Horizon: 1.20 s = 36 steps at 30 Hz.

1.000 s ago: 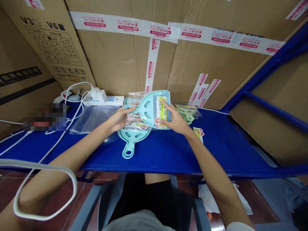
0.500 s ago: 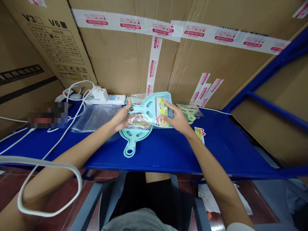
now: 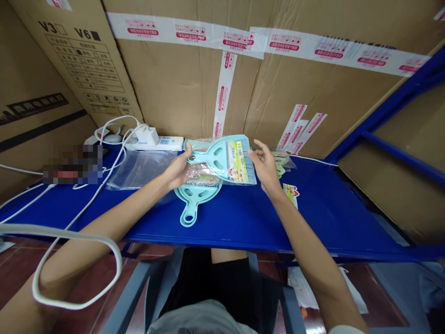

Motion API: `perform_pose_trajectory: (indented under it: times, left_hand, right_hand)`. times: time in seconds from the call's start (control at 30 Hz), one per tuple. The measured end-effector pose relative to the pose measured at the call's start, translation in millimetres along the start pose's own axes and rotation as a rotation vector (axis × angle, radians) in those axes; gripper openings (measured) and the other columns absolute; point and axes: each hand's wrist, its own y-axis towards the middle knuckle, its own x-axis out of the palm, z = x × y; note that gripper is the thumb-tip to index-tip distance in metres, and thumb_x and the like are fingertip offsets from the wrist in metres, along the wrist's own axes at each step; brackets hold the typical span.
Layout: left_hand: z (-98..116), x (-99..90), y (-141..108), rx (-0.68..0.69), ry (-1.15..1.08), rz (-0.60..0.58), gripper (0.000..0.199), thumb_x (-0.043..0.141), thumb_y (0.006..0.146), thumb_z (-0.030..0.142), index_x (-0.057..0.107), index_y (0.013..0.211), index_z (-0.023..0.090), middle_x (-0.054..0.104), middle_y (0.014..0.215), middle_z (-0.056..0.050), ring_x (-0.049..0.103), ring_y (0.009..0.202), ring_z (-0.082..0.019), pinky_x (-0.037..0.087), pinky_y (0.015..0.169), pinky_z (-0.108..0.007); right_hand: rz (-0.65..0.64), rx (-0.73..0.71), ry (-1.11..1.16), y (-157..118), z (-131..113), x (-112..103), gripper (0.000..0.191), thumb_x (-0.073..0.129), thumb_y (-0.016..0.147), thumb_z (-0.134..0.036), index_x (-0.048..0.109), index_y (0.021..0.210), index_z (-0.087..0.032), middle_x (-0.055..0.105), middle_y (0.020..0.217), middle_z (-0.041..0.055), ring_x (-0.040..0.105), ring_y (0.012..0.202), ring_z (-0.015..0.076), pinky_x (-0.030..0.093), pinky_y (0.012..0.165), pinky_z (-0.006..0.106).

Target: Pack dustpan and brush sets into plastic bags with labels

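Observation:
My left hand [image 3: 178, 170] grips the handle end of a light-blue dustpan and brush set [image 3: 217, 160], with the thumb on top. A yellow-green label card [image 3: 238, 161] lies over the brush bristles, and clear plastic shows around the set. By the pan's right edge, my right hand [image 3: 266, 167] has its fingers bent and apart, with nothing visible in them. Another light-blue dustpan set [image 3: 194, 197] lies below on the blue table, its handle toward me. Wrapped pieces behind it are partly hidden.
Clear plastic bags [image 3: 144, 169] lie at left, near a white power strip [image 3: 170, 143] and looping white cables [image 3: 86, 202]. Green packaged items [image 3: 282, 162] and a loose label card [image 3: 291, 194] are on the right of the blue table [image 3: 243, 218]. Cardboard stands behind.
My right hand has let go of the label and pan and moved right, its fingers spreading. The label now shows fully. My left hand keeps its hold on the handle.

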Motion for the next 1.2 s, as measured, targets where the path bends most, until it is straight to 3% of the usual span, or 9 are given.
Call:
perform_pose_trajectory:
  times: [0.07, 0.23, 0.4, 0.6, 0.7, 0.87, 1.2]
  left_hand:
    - [0.0, 0.2, -0.4, -0.013, 0.017, -0.004, 0.062, 0.052, 0.103, 0.065, 0.070, 0.135, 0.015, 0.078, 0.119, -0.020, 0.080, 0.098, -0.033, 0.066, 0.089, -0.050]
    - [-2.7, 3.0, -1.6, -0.032, 0.051, 0.000, 0.061, 0.054, 0.103, 0.064, 0.068, 0.138, 0.015, 0.080, 0.114, -0.019, 0.081, 0.097, -0.034, 0.066, 0.090, -0.053]
    - [-1.6, 3.1, -0.9, -0.013, 0.086, 0.002, 0.061, 0.057, 0.101, 0.064, 0.069, 0.135, 0.015, 0.081, 0.110, -0.018, 0.081, 0.098, -0.035, 0.067, 0.089, -0.050]
    - [9.8, 1.9, -0.7, 0.025, 0.145, -0.018, 0.062, 0.052, 0.103, 0.064, 0.072, 0.126, 0.010, 0.081, 0.109, -0.020, 0.082, 0.089, -0.030, 0.069, 0.079, -0.043]
    - [13.5, -1.2, 0.2, 0.029, 0.143, -0.046, 0.065, 0.048, 0.104, 0.065, 0.073, 0.124, 0.009, 0.080, 0.110, -0.022, 0.082, 0.091, -0.032, 0.068, 0.082, -0.046]
    - [15.4, -5.5, 1.9, 0.006, 0.117, -0.075, 0.062, 0.052, 0.102, 0.065, 0.074, 0.121, 0.010, 0.080, 0.111, -0.022, 0.081, 0.096, -0.037, 0.067, 0.086, -0.054]
    - [12.9, 0.5, -3.2, 0.025, 0.140, -0.091, 0.055, 0.053, 0.104, 0.058, 0.074, 0.121, 0.010, 0.081, 0.106, -0.021, 0.082, 0.090, -0.035, 0.069, 0.082, -0.051]
  right_hand:
    - [0.038, 0.082, 0.081, 1.7, -0.2, -0.9, 0.060, 0.075, 0.090, -0.046, 0.059, 0.146, -0.033, 0.075, 0.119, 0.0054, 0.072, 0.111, 0.0243, 0.063, 0.098, 0.042]
    - [-0.222, 0.365, 0.337, -5.0, -7.6, 8.0, 0.051, 0.066, 0.090, -0.059, 0.071, 0.128, -0.025, 0.082, 0.109, 0.0079, 0.076, 0.111, 0.0327, 0.065, 0.093, 0.051]
    - [-0.152, 0.392, 0.380, -7.2, -7.0, 12.1, 0.039, 0.072, 0.087, -0.053, 0.076, 0.112, -0.024, 0.083, 0.090, 0.0067, 0.080, 0.096, 0.0326, 0.068, 0.085, 0.050]
    - [-0.050, 0.444, 0.455, 0.0, -8.9, 0.6, 0.023, 0.077, 0.086, -0.038, 0.070, 0.101, -0.023, 0.075, 0.068, -0.0001, 0.078, 0.070, 0.0235, 0.065, 0.063, 0.035]
    - [-0.024, 0.447, 0.466, 1.6, -13.4, -3.8, 0.018, 0.074, 0.089, -0.031, 0.071, 0.104, -0.023, 0.077, 0.072, -0.0004, 0.076, 0.064, 0.0186, 0.060, 0.055, 0.028]
    - [0.039, 0.463, 0.443, 1.4, -19.5, -5.3, 0.010, 0.065, 0.095, -0.025, 0.074, 0.098, -0.021, 0.079, 0.075, 0.0022, 0.072, 0.057, 0.0154, 0.057, 0.053, 0.025]
    - [0.081, 0.299, 0.284, 7.2, -17.8, -14.9, 0.019, 0.074, 0.084, -0.033, 0.068, 0.100, -0.023, 0.079, 0.083, 0.0034, 0.072, 0.059, 0.0154, 0.057, 0.051, 0.025]
